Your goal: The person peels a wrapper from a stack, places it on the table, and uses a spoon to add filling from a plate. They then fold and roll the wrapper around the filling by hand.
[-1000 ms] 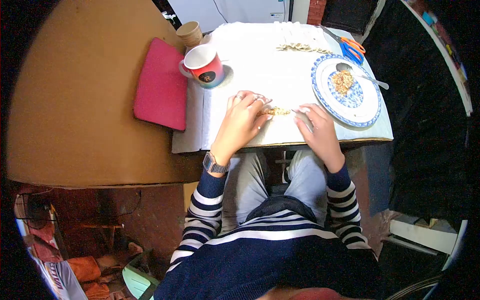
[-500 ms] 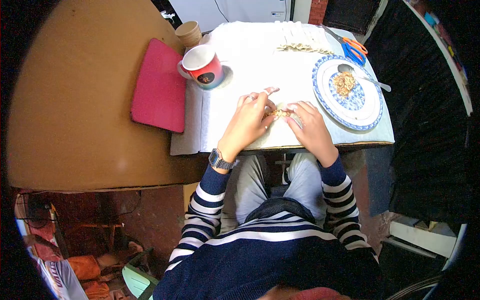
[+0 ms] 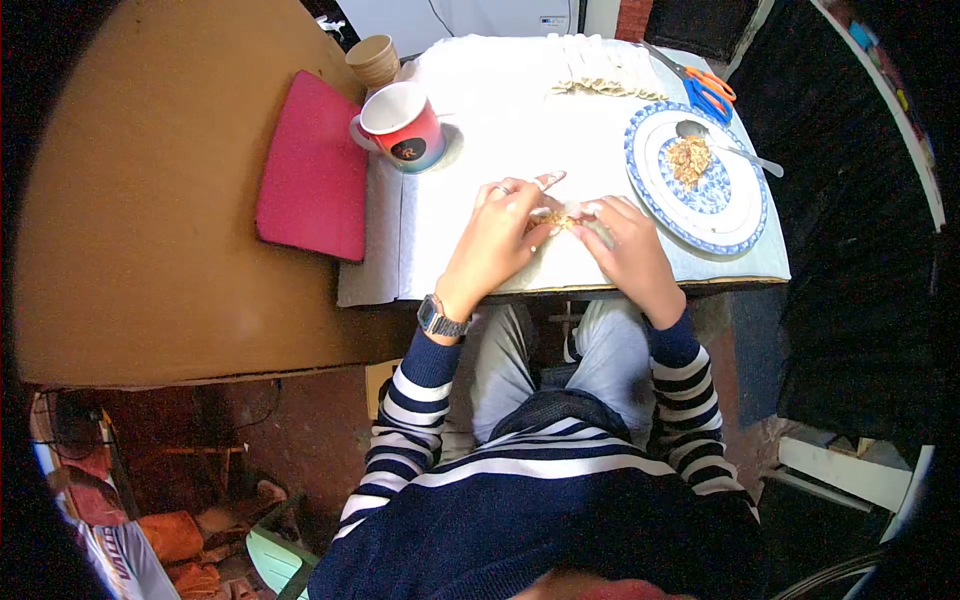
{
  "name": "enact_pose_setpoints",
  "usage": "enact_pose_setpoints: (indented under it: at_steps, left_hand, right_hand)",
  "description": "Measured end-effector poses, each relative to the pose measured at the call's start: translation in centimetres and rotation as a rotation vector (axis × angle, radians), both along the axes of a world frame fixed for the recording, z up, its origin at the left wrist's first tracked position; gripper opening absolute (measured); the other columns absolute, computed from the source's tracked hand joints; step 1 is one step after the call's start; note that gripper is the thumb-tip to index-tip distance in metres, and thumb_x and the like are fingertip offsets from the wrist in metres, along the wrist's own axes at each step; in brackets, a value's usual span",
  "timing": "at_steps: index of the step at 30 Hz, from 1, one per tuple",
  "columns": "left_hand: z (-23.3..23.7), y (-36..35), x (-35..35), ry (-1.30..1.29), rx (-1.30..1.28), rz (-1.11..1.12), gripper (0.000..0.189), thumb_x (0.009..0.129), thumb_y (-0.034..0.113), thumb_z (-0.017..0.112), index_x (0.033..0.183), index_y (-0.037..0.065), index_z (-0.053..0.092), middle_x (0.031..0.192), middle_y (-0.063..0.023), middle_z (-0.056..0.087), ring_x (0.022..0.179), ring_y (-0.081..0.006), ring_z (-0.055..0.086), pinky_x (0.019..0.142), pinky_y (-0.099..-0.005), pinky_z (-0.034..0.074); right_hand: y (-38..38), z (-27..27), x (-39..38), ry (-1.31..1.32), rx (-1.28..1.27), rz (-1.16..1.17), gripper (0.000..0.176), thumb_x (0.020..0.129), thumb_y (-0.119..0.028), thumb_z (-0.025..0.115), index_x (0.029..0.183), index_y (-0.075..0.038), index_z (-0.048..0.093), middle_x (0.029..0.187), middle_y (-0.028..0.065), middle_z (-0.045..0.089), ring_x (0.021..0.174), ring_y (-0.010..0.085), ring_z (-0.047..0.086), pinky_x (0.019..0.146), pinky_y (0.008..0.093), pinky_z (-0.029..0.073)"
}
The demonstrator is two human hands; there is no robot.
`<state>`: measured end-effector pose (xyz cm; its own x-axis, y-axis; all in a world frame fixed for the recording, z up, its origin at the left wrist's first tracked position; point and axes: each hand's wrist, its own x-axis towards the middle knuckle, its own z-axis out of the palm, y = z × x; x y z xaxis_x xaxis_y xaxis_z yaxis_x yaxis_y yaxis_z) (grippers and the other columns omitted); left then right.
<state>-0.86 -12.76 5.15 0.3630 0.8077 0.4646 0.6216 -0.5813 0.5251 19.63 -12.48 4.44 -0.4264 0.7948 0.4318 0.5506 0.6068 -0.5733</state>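
My left hand (image 3: pixel 503 228) and my right hand (image 3: pixel 628 240) face each other near the table's front edge. Between their fingertips lies a small strip of brownish crumbly filling (image 3: pixel 556 220) on a thin pale wrapper (image 3: pixel 553 257), which barely stands out from the white covering. Fingers and thumb of each hand are curled in at the wrapper's edges; the index finger of my left hand points outward. White smears show on some fingertips. To the right, a blue-and-white plate (image 3: pixel 738 228) bears more filling (image 3: pixel 689 160) and a metal spoon (image 3: pixel 745 155).
A pink-red mug (image 3: pixel 405 130) and a beige cup (image 3: pixel 374 62) stand at the left, beside a pink flat case (image 3: pixel 315 170). At the back lie a row of white pieces with pleated edges (image 3: pixel 605 88) and scissors (image 3: pixel 708 95). Another person's orange clothing (image 3: pixel 170 537) shows lower left.
My right hand has shifted slightly, its fingertips closer to my left hand over the filling. The whole view has tilted a little; plate, mug and scissors stay in place.
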Motion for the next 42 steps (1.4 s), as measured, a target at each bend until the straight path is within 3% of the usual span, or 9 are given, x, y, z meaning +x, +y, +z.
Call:
enact_pose_setpoints:
  at_steps: [6,19,25,29,42]
  left_hand:
    - [0.6,-0.6,-2.3,0.073,0.004,0.084,0.062,0.076,0.011,0.076,0.135,0.010,0.053,0.108,-0.0072,0.068,0.106,-0.0293,0.056,0.096,-0.0406,0.040]
    - [-0.4,0.2,-0.7,0.039,-0.007,0.034,0.051,0.079,0.005,0.071,0.128,0.009,0.057,0.094,-0.0036,0.071,0.102,-0.0259,0.060,0.095,-0.0412,0.039]
    - [0.5,-0.5,-2.0,0.000,-0.013,0.014,0.058,0.078,0.008,0.073,0.133,0.009,0.055,0.098,-0.0065,0.070,0.105,-0.0284,0.059,0.097,-0.0413,0.040]
    - [1.0,-1.2,-4.7,0.010,0.001,0.098,0.059,0.076,0.008,0.075,0.132,0.007,0.055,0.110,-0.0084,0.068,0.109,-0.0302,0.057,0.099,-0.0424,0.040]
    - [-0.2,-1.5,-5.5,0.033,-0.063,0.118,0.066,0.078,0.010,0.075,0.138,0.009,0.050,0.106,-0.0049,0.070,0.113,-0.0291,0.055,0.099,-0.0418,0.039]
  right_hand:
    - [-0.1,0.8,0.2,0.006,0.082,-0.020,0.022,0.084,-0.010,0.069,0.103,0.000,0.064,0.098,0.0151,0.066,0.094,0.0339,0.062,0.084,0.0388,0.048]
    - [0.7,0.3,-0.6,-0.032,0.038,0.052,0.021,0.086,-0.009,0.064,0.105,-0.003,0.059,0.093,0.0146,0.065,0.091,0.0323,0.062,0.083,0.0407,0.046]
    - [0.5,1.3,-0.2,0.021,0.008,0.042,0.019,0.086,-0.009,0.064,0.103,-0.002,0.061,0.096,0.0161,0.066,0.091,0.0332,0.063,0.084,0.0409,0.046]
    - [0.4,1.4,-0.9,0.022,0.065,0.089,0.020,0.086,-0.010,0.064,0.103,-0.001,0.062,0.098,0.0161,0.066,0.093,0.0331,0.062,0.085,0.0413,0.047]
    - [2.2,0.0,-5.1,-0.026,0.068,0.215,0.020,0.085,-0.015,0.067,0.100,-0.003,0.061,0.099,0.0138,0.066,0.095,0.0328,0.062,0.084,0.0413,0.047]
